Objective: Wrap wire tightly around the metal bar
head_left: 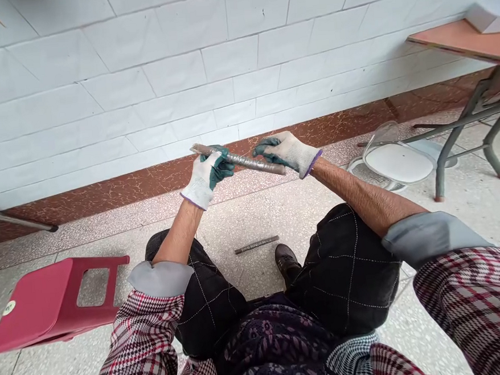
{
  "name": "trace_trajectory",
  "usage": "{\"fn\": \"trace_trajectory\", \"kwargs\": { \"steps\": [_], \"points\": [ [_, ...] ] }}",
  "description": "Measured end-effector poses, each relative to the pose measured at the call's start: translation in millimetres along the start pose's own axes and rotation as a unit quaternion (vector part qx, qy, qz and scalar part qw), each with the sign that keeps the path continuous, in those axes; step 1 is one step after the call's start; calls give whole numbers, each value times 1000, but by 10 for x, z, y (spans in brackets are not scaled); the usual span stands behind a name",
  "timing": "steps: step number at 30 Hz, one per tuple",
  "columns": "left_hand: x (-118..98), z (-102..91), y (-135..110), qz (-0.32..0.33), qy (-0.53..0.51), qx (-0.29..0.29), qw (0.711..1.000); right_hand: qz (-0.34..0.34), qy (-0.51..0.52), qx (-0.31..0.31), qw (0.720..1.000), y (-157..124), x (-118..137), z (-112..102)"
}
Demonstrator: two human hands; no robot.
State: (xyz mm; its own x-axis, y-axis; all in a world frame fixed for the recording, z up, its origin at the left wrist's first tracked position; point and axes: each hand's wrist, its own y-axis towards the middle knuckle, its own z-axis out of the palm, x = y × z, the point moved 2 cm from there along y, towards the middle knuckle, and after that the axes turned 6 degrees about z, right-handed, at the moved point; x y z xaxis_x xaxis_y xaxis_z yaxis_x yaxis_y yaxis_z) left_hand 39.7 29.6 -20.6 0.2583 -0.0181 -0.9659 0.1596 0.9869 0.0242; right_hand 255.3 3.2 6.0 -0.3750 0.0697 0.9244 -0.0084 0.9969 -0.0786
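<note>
My left hand [211, 170], in a white glove with a green palm, is closed around a grey-brown rod [252, 163]. Shiny thin strands seem to be wound about the rod's middle, and it slants down to the right. My right hand [284, 151], gloved alike, is just behind the rod's right half. Its fingers are curled together; a faint thin line runs near their tips, too fine to name. On the floor between my feet lies a short dark bar [256, 245] with a ridged or marked surface.
At left a red plastic stool [44, 299] lies on its side. A white-tiled wall [160, 74] with a brown baseboard stands ahead. To the right are an orange-topped table [457, 38] with metal legs and a round white object [400, 162] on the floor.
</note>
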Motion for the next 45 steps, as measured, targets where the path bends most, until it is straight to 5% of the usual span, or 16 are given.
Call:
{"fn": "trace_trajectory", "kwargs": {
  "steps": [4,9,12,15,18,24,29,36,40,45],
  "points": [
    [11,60,37,-6,-58,57,997,23,21,83,996,-71,-8,119],
    [-69,53,122,115,-11,11,993,37,12,123,992,-232,61,413],
    [-83,44,100,167,99,-11,981,30,-59,119,991,-254,90,406],
    [-52,21,49,134,130,-4,982,5,-111,62,992,-194,81,185],
    [-35,-14,14,72,43,29,996,-20,-96,6,995,-97,54,-53],
    [-14,-59,37,-41,-69,96,992,-8,-26,55,998,-54,14,-84],
    [-48,-4,44,-6,-67,70,995,36,23,147,988,-153,47,99],
    [-89,53,50,127,27,-5,991,33,-47,120,991,-303,133,413],
    [-54,53,47,116,122,-5,986,18,-127,85,988,-289,139,236],
    [-116,11,-15,3,53,77,996,-17,-113,43,993,-200,116,-145]
  ]
}}
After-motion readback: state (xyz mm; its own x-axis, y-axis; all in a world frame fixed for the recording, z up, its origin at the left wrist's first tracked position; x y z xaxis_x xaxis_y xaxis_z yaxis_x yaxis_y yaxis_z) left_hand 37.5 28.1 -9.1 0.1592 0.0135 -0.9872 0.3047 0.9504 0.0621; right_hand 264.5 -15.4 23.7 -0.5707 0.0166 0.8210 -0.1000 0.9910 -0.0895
